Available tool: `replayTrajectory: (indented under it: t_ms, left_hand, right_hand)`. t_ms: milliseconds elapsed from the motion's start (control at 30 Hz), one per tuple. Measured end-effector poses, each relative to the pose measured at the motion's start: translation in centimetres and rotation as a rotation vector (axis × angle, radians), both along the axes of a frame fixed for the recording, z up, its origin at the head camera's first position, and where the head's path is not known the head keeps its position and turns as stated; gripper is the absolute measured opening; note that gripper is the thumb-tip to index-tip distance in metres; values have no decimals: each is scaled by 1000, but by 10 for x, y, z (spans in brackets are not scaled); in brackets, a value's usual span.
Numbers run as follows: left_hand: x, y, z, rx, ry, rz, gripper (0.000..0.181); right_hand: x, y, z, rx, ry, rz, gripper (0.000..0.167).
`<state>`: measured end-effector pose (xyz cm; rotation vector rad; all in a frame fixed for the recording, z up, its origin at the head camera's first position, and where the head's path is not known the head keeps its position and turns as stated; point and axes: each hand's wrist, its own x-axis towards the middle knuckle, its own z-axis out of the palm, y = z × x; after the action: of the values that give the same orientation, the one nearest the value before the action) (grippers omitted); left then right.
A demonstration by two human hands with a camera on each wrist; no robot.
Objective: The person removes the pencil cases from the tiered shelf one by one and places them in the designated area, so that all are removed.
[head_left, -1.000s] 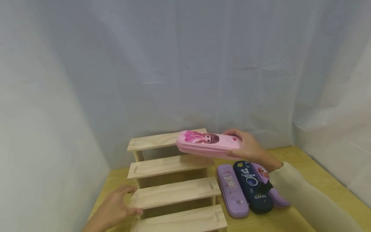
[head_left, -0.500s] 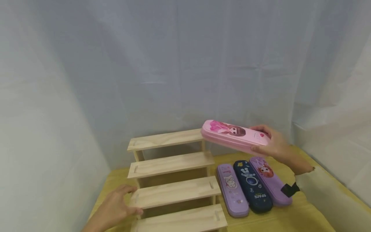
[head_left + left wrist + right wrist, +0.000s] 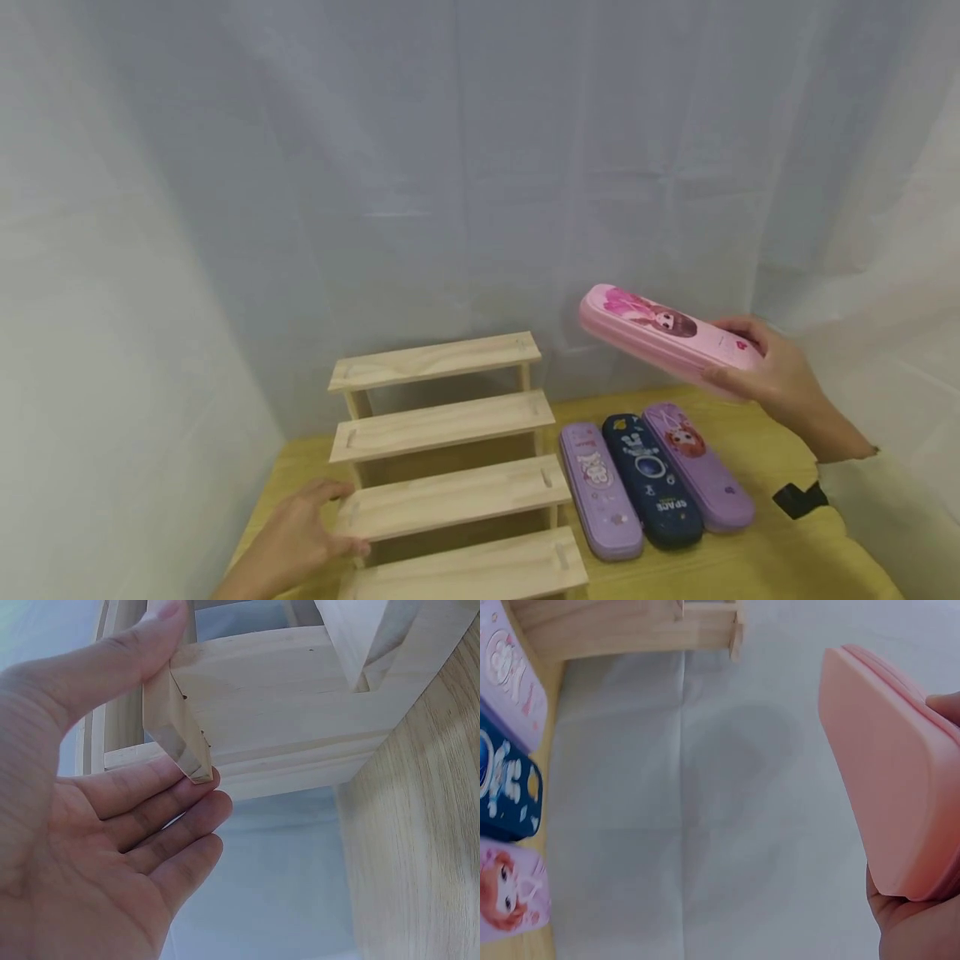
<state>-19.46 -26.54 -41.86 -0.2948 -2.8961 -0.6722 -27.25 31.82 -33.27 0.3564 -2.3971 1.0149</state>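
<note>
A pink pencil case (image 3: pixel 637 337) with a doll picture hangs in the air to the right of the stand. My right hand (image 3: pixel 783 379) grips it by its near end, thumb on one side and fingers on the other. In the right wrist view, the plain underside of the pink case (image 3: pixel 885 780) faces the camera. At the left, my left hand (image 3: pixel 296 533) holds the end of one step of a wooden tiered stand (image 3: pixel 453 498). The left wrist view has that board end (image 3: pixel 176 731) between thumb and fingers.
On the yellowish wooden table (image 3: pixel 750 567), right of the stand, lie a lilac pencil case (image 3: pixel 603 500), a dark blue space pencil case (image 3: pixel 656 492) and a purple pencil case (image 3: pixel 701 471), side by side. Pale sheeting (image 3: pixel 480 183) hangs behind and at both sides.
My right hand has carried the pink pencil case rightward and slightly up, away from above the stand. The purple case is fully uncovered. My left hand has stayed in place.
</note>
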Motion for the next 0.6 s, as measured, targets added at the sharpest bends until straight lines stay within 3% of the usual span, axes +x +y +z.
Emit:
replayTrajectory:
  t_ms: [267,600]
  left_hand:
    - [2,1,0,13,-8,3,85]
    - [1,0,-2,5,40,-15,86]
  right_hand:
    - [7,20,-13,-24,6,-94,63]
    - [10,47,-43,-52,-86,-243,64]
